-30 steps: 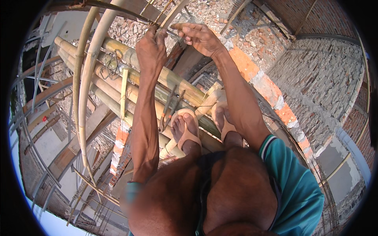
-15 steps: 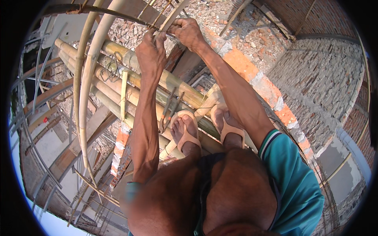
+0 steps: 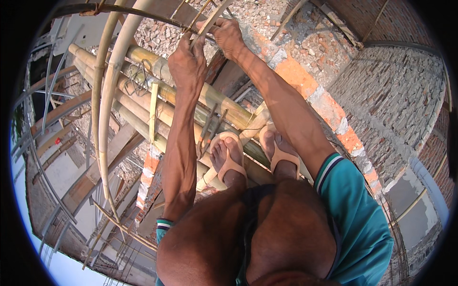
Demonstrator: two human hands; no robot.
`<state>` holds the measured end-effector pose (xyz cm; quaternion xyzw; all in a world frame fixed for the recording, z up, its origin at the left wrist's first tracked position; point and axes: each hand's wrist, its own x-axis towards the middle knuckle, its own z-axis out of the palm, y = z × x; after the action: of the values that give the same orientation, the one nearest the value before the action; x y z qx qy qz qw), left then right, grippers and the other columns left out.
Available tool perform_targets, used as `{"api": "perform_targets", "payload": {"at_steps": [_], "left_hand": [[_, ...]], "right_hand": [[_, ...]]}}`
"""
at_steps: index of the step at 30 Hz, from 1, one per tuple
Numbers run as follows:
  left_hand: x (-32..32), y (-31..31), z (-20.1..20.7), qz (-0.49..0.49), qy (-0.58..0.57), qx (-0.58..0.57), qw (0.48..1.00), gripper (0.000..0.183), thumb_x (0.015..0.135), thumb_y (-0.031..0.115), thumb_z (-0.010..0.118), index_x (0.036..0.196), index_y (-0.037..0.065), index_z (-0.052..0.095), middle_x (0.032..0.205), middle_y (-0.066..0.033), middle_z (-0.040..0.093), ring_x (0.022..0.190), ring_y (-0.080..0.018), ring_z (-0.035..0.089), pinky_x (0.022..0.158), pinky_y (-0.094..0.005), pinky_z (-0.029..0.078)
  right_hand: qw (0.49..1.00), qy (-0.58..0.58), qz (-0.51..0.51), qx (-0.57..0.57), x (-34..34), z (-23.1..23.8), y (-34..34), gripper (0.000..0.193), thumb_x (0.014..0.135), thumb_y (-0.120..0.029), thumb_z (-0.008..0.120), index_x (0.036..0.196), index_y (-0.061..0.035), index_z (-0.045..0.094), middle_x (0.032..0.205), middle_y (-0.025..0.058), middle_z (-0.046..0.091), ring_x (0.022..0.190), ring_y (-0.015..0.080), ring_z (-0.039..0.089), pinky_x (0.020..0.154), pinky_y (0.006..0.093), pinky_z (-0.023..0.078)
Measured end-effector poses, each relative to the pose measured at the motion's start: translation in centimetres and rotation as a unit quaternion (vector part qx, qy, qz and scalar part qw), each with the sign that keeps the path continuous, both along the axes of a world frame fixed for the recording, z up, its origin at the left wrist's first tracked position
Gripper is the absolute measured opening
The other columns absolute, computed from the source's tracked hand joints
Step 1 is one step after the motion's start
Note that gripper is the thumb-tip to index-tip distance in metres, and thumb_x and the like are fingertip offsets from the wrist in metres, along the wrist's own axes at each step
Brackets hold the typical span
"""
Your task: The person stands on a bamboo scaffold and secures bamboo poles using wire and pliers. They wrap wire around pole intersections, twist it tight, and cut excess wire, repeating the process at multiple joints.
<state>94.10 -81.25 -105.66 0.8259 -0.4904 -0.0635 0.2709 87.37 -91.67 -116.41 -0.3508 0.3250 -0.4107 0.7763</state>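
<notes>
The left hand (image 3: 187, 64) is pinching the pale strip (image 3: 214, 18) near its lower end, just where the dark rod (image 3: 157, 18) is crossing; the right hand (image 3: 229, 37) is curling close by, its hold unclear, so keeping the strip steady is probably mattering most

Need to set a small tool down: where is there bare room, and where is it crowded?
The brick strip between the right forearm and rough grey wall looks bare. The bamboo poles are crowded by sandals and a metal tool; wire loops lie farther left.
</notes>
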Motion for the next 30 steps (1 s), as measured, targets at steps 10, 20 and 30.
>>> {"api": "perform_targets", "payload": {"at_steps": [10,20,30], "left_hand": [[0.1,0.2,0.4,-0.051,0.063,0.055,0.995,0.060,0.097,0.036,0.073,0.123,-0.010,0.044,0.095,-0.0246,0.076,0.091,-0.0310,0.075,0.080,-0.0361,0.056],[0.0,0.5,0.0,0.014,0.268,-0.021,0.963,0.067,0.099,0.045,0.069,0.130,-0.004,0.036,0.085,-0.0169,0.075,0.064,-0.0154,0.062,0.057,-0.0278,0.050],[-1.6,1.5,-0.2,0.015,0.389,-0.043,0.920,0.088,0.098,0.039,0.073,0.154,-0.005,0.020,0.080,-0.0102,0.073,0.064,-0.0129,0.063,0.058,-0.0262,0.050]], "right_hand": [[0.982,0.137,-0.094,0.087,-3.3,-1.4,1.2,0.012,0.089,-0.015,0.079,0.086,-0.0035,0.075,0.071,-0.0046,0.060,0.055,0.0070,0.043,0.049,0.0256,0.033],[0.989,0.135,-0.055,0.018,-0.3,3.7,1.2,0.024,0.088,-0.023,0.082,0.078,-0.0023,0.074,0.069,0.0007,0.064,0.061,0.0099,0.051,0.055,0.0293,0.043],[0.988,0.080,-0.114,0.060,-1.1,3.7,1.2,0.026,0.088,-0.021,0.084,0.076,-0.0036,0.069,0.065,-0.0012,0.060,0.058,0.0093,0.053,0.052,0.0280,0.043]]}}
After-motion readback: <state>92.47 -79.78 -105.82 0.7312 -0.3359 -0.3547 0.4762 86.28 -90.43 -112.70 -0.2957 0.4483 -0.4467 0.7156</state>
